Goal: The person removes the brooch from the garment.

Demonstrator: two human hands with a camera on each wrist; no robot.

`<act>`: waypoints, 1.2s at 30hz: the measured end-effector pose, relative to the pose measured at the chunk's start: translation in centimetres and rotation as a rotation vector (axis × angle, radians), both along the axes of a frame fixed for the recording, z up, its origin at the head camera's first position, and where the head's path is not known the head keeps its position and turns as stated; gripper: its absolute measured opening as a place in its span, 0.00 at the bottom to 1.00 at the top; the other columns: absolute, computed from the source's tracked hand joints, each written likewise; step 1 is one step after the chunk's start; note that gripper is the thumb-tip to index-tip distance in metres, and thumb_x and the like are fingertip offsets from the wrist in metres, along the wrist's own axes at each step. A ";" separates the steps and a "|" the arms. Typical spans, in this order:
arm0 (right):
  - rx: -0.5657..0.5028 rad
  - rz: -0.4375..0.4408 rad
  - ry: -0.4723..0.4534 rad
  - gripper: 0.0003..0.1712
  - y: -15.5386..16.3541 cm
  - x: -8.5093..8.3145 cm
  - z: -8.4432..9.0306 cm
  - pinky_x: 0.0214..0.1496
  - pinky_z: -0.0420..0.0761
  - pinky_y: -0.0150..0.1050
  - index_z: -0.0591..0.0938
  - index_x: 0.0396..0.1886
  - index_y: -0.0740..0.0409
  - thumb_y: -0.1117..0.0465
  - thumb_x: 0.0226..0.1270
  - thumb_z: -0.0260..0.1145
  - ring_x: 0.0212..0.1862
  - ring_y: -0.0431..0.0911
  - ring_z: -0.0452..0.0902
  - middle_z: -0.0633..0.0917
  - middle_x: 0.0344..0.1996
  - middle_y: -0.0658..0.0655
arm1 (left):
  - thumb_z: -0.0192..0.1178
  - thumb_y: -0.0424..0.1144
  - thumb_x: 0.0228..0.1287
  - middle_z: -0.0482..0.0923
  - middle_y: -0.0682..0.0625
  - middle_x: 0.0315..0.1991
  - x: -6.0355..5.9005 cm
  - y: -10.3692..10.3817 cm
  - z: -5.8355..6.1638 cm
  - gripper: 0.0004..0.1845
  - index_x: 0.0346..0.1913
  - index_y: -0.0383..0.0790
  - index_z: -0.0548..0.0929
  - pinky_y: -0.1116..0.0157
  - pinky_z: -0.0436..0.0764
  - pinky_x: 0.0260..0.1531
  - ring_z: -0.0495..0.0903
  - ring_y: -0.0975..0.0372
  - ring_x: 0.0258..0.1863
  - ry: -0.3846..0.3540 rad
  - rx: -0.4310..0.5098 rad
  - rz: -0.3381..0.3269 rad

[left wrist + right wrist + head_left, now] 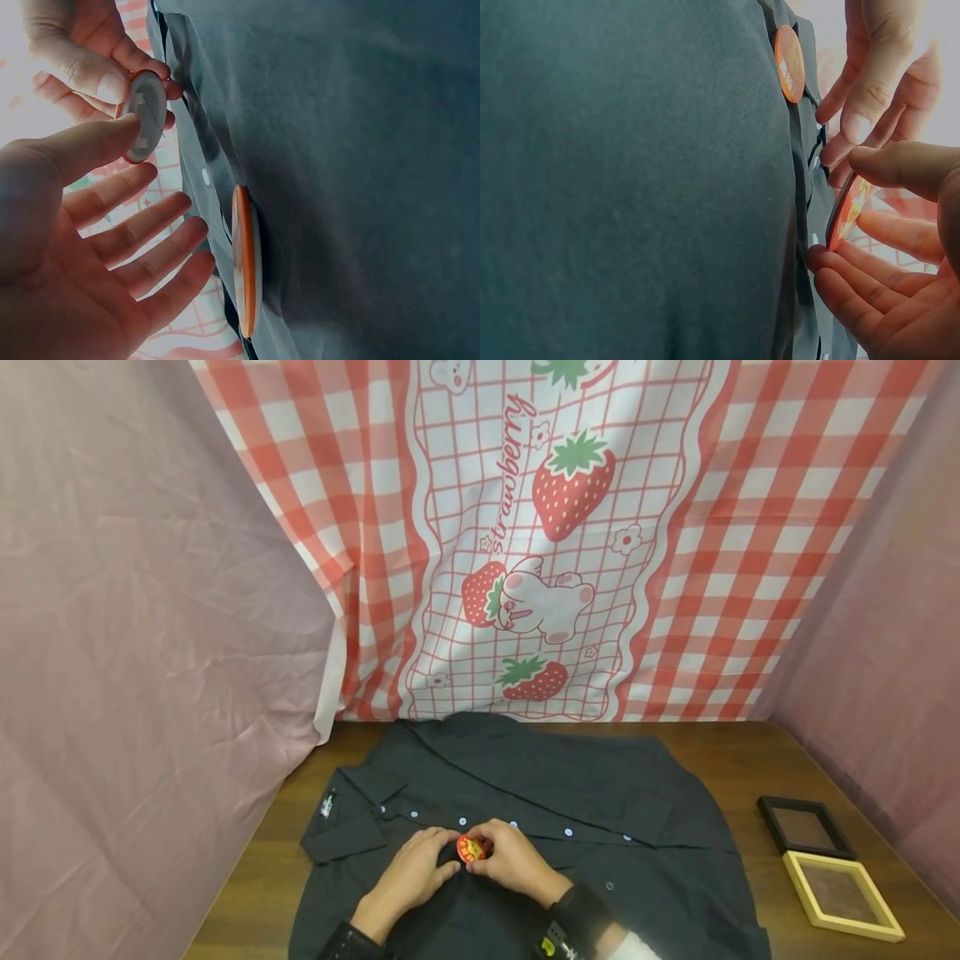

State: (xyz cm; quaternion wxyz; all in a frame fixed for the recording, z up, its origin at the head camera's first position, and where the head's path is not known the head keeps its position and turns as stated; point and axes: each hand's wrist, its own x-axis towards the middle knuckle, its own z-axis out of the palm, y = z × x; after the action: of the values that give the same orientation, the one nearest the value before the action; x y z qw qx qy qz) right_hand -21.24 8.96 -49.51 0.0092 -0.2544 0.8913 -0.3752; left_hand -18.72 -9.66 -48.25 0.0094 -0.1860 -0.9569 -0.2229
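Observation:
A dark button-up shirt (pixel 645 893) lies spread on the wooden table. Over its front, my right hand (pixel 517 860) pinches a round red pin badge (pixel 470 849) between thumb and fingers. In the left wrist view the badge's pale back (pixel 148 124) faces my left hand, a thin pin wire across it. My left hand (pixel 415 870) is beside the badge; its thumb tip overlaps the back in that view, and its other fingers are spread apart. A second badge (pixel 245 262), orange-rimmed, sits on the shirt cloth, also visible in the right wrist view; my left hand hides it from above.
A black frame (pixel 806 827) and a light wooden frame (pixel 843 896) lie at the table's right side. Behind the shirt hangs a red-and-white strawberry cloth (pixel 525 568). Pinkish drapes (pixel 150 652) flank both sides.

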 end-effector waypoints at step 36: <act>-0.149 0.051 -0.034 0.17 0.4 -0.4 0.0 0.34 0.78 0.27 0.86 0.41 0.61 0.64 0.50 0.77 0.33 0.47 0.80 0.82 0.34 0.54 | 0.67 0.41 0.60 0.85 0.48 0.46 -0.7 -0.2 0.1 0.15 0.49 0.41 0.84 0.52 0.81 0.49 0.83 0.54 0.48 0.100 0.087 -0.015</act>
State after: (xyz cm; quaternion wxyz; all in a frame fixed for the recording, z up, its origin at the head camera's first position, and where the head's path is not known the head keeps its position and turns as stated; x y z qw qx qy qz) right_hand -21.66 9.35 -49.53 0.0147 -0.2705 0.8539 -0.4445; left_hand -19.41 -9.87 -48.10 0.0635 -0.2035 -0.9432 -0.2549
